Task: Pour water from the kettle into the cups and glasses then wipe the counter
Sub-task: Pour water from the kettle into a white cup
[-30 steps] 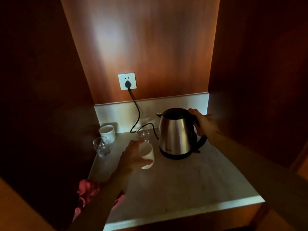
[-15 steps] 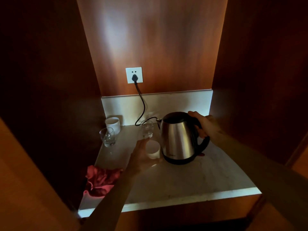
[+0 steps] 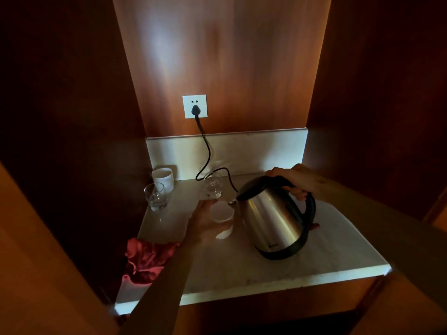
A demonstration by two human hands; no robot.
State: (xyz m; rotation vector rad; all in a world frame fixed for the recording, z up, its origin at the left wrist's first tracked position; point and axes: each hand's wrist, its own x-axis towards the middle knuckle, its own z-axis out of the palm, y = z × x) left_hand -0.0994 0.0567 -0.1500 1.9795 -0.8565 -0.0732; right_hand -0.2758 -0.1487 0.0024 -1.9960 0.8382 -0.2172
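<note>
- Your right hand [image 3: 298, 181] is curled round the black handle of the steel kettle [image 3: 273, 218], fingers wrapped over the top of the grip.
- The kettle is tilted away from that hand, spout down and to your left, its base lifted off the counter [image 3: 326, 250] on the handle side; whether the low edge of the base touches the marble you cannot tell from this view.
- The spout sits right at the rim of the white cup [image 3: 221, 211]. No stream of water is clear enough to make out in this dim light.
- Your left hand [image 3: 205, 222] holds that white cup from the side nearest you, thumb and fingers curved about its wall, the cup's mouth facing up and slightly toward the kettle.
- Just beyond your left hand, further from you, stands a clear glass [image 3: 212, 184], upright on the counter, close to the cup but apart from it.
- Well to the left of your left hand, in the back corner, a second white cup [image 3: 163, 177] stands against the backsplash, and a second clear glass [image 3: 156, 197] stands just in front of it.
- Below your left forearm, at the counter's near-left edge, a crumpled red cloth [image 3: 145, 259] lies partly over the side.
- Behind both hands, a black cord [image 3: 205, 151] runs down from the wall socket [image 3: 194, 106] onto the counter and passes behind the kettle.
</note>
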